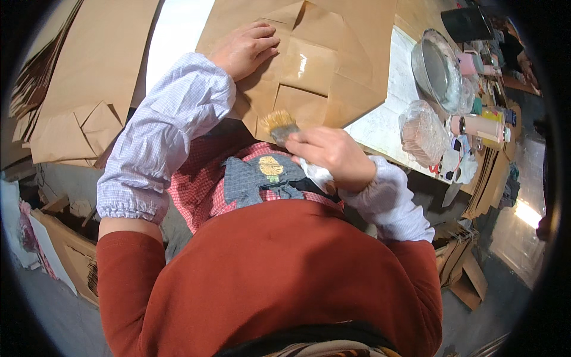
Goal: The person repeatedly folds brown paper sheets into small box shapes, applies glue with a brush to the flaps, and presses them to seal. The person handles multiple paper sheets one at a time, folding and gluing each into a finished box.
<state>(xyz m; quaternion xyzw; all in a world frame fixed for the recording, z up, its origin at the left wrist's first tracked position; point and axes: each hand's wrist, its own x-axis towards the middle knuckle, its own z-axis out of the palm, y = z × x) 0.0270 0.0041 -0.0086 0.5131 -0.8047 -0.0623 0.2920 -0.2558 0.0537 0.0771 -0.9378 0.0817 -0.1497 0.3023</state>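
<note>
One flat brush (pixel 279 126), pale bristles fanned, gripped in the right hand (pixel 333 156); fingers clamped round its handle, bristles resting on the near edge of the folded brown paper bag (pixel 309 65) that lies on the desk (pixel 380 122)

Left hand (pixel 245 47) lies flat, fingers spread and apart, pressing the same bag near its upper left flap. It grips nothing

One bag under the hands, its bottom folds open in a diamond shape; a glossy wet patch shows on the middle panel

At least two more sheets or bags of the same brown paper: one stack (pixel 89 89) to the left, one larger sheet (pixel 363 24) beyond the worked bag. Exact count in the stack cannot be told

Containers at the right of the desk:
- one round metal basin (pixel 437 68), tilted toward the camera; contents unclear
- one clear plastic bag (pixel 422 134) holding something pinkish, kind not discernible
- one pink cylinder (pixel 479 126) lying on its side
- several small cups and bottles behind it, too crowded to count

Both forearms wear pale checked sleeve covers (pixel 160 143) over a rust-red sweater, two covers in all. A checked apron with a grey patch hangs against the desk edge

Cardboard pieces (pixel 65 250) lie on the floor at lower left and at lower right
</note>
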